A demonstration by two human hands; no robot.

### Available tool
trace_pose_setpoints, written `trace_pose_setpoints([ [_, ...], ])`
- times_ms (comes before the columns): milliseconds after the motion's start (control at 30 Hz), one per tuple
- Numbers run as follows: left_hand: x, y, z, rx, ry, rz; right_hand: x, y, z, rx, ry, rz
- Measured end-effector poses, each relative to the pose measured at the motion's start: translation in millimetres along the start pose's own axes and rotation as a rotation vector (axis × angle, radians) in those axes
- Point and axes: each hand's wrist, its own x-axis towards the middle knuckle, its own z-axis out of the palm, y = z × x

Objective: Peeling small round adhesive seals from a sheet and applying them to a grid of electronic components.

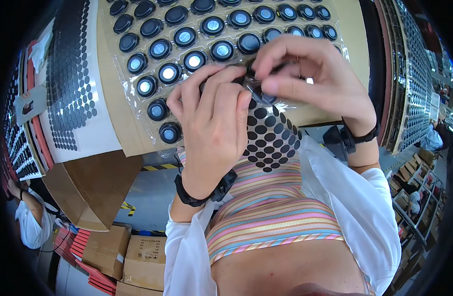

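A flexible sheet of black dots hangs from below the hands, its upper end near the counter's near edge and its lower corner past that edge, in front of a striped top. The left hand is beside the sheet's left side, fingers curled, thumb alongside it; whether its grip is grasping the sheet or a piece in the tray, I cannot tell. The right hand reaches in from the right, thumb and fingertips drawn close together around a small, blurred dark piece; I cannot tell if that grip is clenched on it or released.

Under both hands is a clear plastic tray, reaching to the near edge of the tan-topped counter. It bears rows of round black pieces, many with shiny, bluish centres.

At the counter's left edge lies a white sheet with rows of dark dots; beyond its right edge stands a stack of layered trays. Each wrist wears a black band, and white sleeves cover the arms.

Below the near left corner are an open cardboard box and 2 closed boxes. Farther left shows another person's white sleeve; a metal rack stands far right.
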Motion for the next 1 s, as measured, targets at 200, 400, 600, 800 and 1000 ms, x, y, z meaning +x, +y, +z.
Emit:
trace_pose_setpoints([
  [200, -1, 3, -3, -0.131, 0.039, 0.116, -12, 0, 2, 0.189, -0.114, 0.104],
  [400, -6, 6, -4, -0.196, -0.022, 0.234, -15, 12, -8, 0.300, -0.340, 0.227],
  [600, -9, 3, -7, -0.134, -0.030, 0.210, -12, 13, -11, 0.189, -0.287, 0.152],
  [800, -11, 3, -13, 0.091, 0.045, -0.107, 9, -3, -13, -0.374, 0.042, -0.198],
  [1000, -12, -2, -8, 0.134, -0.019, -0.080, 37, -17, 14, -0.711, 0.186, -0.282],
])
